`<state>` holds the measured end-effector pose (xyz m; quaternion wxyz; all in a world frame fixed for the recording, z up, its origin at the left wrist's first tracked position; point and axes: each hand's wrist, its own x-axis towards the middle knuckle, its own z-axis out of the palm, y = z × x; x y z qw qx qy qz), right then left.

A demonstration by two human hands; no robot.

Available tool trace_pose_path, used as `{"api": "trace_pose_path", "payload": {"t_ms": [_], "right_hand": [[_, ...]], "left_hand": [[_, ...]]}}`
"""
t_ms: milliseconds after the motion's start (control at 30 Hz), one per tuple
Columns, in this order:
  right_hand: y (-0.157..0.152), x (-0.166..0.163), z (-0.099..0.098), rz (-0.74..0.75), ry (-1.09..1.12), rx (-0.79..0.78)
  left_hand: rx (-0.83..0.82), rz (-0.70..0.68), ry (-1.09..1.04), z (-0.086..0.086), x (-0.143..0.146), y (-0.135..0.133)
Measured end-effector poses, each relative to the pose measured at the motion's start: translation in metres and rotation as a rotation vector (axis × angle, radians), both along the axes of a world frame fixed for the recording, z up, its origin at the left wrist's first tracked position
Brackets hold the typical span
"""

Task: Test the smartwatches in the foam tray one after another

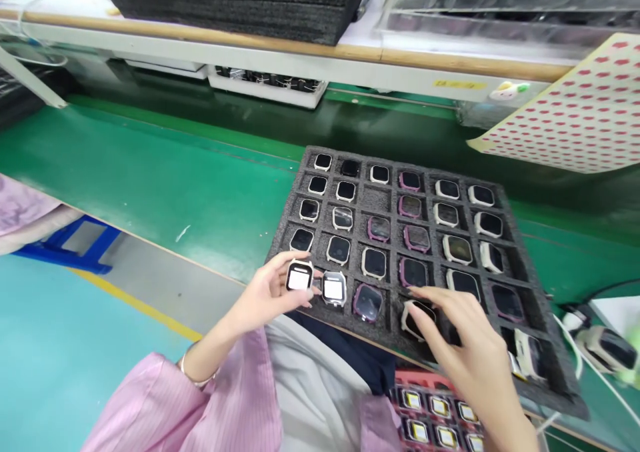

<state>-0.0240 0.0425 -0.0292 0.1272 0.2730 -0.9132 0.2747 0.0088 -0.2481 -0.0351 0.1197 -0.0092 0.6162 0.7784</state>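
Observation:
Between the thumb and fingers of my left hand [283, 284] is a smartwatch [299, 276] without a strap, its screen lit white. It is held above the near left corner of a dark grey foam tray [377, 199]. Just right of it, a second lit smartwatch [334, 288] with a silvery case sits in the tray. My right hand [463, 339] reaches over the near side of the tray, thumb and fingers closed at the edge of a pale-framed, dark-screened watch [419, 320]. Part of that watch is hidden by the hand. A purple-framed watch [367, 303] lies between the hands.
Several dark-screened watches fill the tray's compartments. Below its front edge is a red tray [423, 377] of small lit watches. A shelf [240, 45] with black foam [225, 5] runs behind the green table [200, 179]. A cable and a watch [607, 349] lie at right.

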Motion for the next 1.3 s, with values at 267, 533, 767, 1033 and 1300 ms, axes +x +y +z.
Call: {"api": "trace_pose_path", "payload": {"t_ms": [267, 533, 767, 1033, 1300], "right_hand": [[0.020, 0.019, -0.009, -0.080, -0.015, 0.251], [-0.007, 0.030, -0.016, -0.117, -0.109, 0.193], [-0.011, 0.042, -0.005, -0.077, -0.262, -0.012], [-0.012, 0.046, -0.006, -0.094, -0.375, -0.236], [-0.003, 0.042, 0.009, -0.230, -0.782, -0.862]], "left_hand": [[-1.070, -0.104, 0.435, -0.004, 0.006, -0.019], [-1.387, -0.040, 0.755, 0.010, -0.002, 0.019], [-1.413, -0.275, 0.818, 0.005, -0.006, 0.033], [-1.430, -0.153, 0.888, 0.015, -0.003, 0.053], [-1.574, -0.263, 0.657, 0.010, -0.002, 0.104]]}}
